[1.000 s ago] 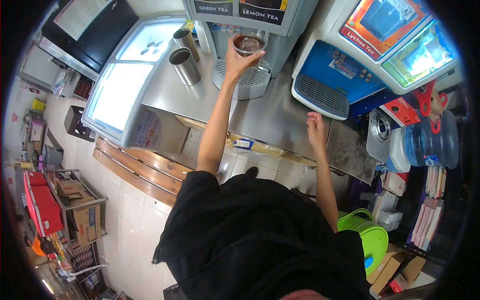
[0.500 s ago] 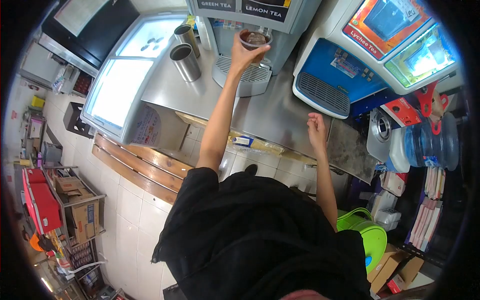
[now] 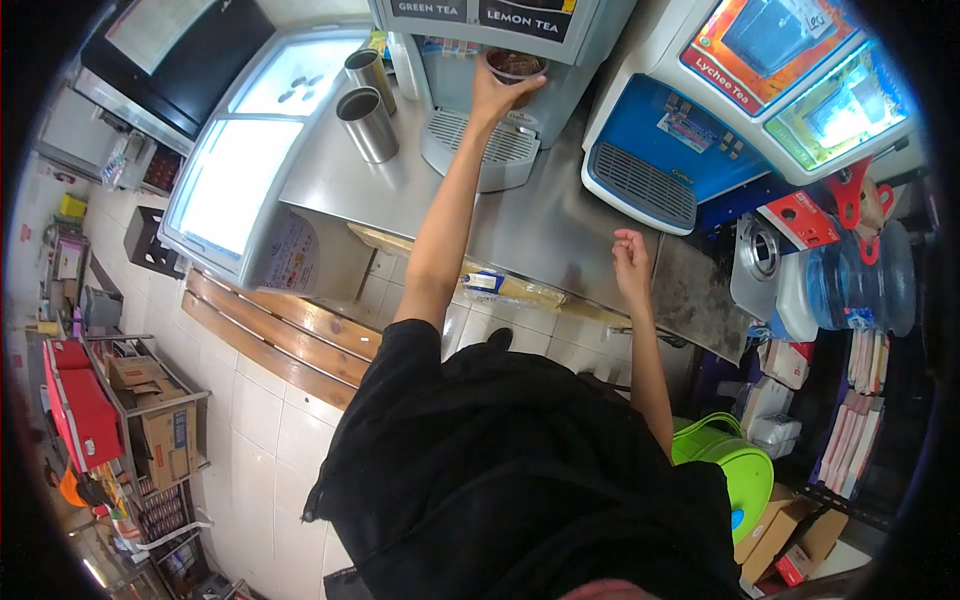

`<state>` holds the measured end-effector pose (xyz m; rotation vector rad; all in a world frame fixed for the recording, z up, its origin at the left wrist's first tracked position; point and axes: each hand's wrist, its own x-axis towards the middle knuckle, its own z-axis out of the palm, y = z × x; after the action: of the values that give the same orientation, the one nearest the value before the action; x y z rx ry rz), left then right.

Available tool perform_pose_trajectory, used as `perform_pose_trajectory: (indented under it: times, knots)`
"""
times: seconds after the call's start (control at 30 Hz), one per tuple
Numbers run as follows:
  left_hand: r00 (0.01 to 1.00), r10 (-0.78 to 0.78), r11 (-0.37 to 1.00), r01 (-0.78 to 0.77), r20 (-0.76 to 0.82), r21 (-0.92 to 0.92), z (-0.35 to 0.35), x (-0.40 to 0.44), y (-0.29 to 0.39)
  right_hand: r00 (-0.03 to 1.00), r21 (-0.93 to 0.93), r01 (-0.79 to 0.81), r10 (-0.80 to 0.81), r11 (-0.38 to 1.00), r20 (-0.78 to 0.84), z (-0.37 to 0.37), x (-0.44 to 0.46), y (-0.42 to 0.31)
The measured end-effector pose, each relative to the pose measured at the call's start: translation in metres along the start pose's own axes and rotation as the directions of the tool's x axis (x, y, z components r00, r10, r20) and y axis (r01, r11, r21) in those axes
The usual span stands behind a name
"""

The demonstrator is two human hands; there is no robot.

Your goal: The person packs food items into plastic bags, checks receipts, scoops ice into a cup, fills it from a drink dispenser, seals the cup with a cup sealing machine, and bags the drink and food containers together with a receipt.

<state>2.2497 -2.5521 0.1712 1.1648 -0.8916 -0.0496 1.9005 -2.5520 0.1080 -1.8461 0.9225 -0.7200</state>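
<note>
One left hand [image 3: 492,98] is gripping a cup [image 3: 514,65] at a tea dispenser [image 3: 560,85]. The right hand [image 3: 631,268] is hovering, fingers [image 3: 628,241] loosely curled.

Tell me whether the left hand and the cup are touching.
Touching. The head view shows the left hand gripping the cup, with the thumb along its near side and no gap between them.

The drink [image 3: 514,64] is dark brown — the shirt [image 3: 520,460], black.
</note>
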Motion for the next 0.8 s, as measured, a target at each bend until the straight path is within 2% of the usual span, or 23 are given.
perform_pose_trajectory:
  times: [0.13,0.3,0.37,0.4,0.47,0.53,0.6,0.7,0.8]
  knots:
    - [0.999,0.040,0.999,-0.040,0.025,0.018,-0.005,-0.007,0.012,1.000,0.003,0.017,-0.017,1.000,0.015,-0.001,-0.002,0.001]
    - [0.994,-0.104,0.994,0.104,0.023,-0.014,-0.011,-0.045,0.067,0.997,0.018,-0.037,0.036,0.999,0.062,-0.007,-0.003,-0.029]
    - [0.988,-0.148,0.987,0.150,0.040,-0.065,-0.009,-0.062,0.084,0.993,0.020,0.059,-0.061,0.998,0.098,-0.013,-0.003,-0.073]
    - [0.986,-0.152,0.987,0.155,0.075,-0.032,-0.008,-0.069,0.094,0.988,0.021,0.104,-0.106,0.994,0.113,-0.015,-0.002,-0.099]
    - [0.976,-0.156,0.988,0.154,0.149,0.029,-0.004,-0.082,0.118,0.949,-0.108,0.313,-0.306,0.944,0.077,-0.020,0.002,-0.149]
    - [0.967,-0.145,0.988,0.153,0.211,-0.020,0.006,-0.097,0.128,0.833,-0.284,0.542,-0.549,0.791,0.064,-0.024,0.010,-0.183]
    - [0.957,-0.101,0.988,0.129,0.273,-0.087,0.020,-0.109,0.138,0.754,-0.248,0.633,-0.657,0.734,-0.021,-0.023,0.013,-0.203]
    - [0.916,-0.150,0.942,0.247,0.372,-0.228,0.044,-0.127,0.146,0.762,-0.599,0.579,-0.628,0.554,0.155,-0.035,-0.005,-0.211]
    - [0.856,-0.236,0.906,0.365,0.460,-0.216,0.079,-0.138,0.173,0.804,-0.541,0.515,-0.594,0.664,0.036,-0.057,-0.018,-0.197]
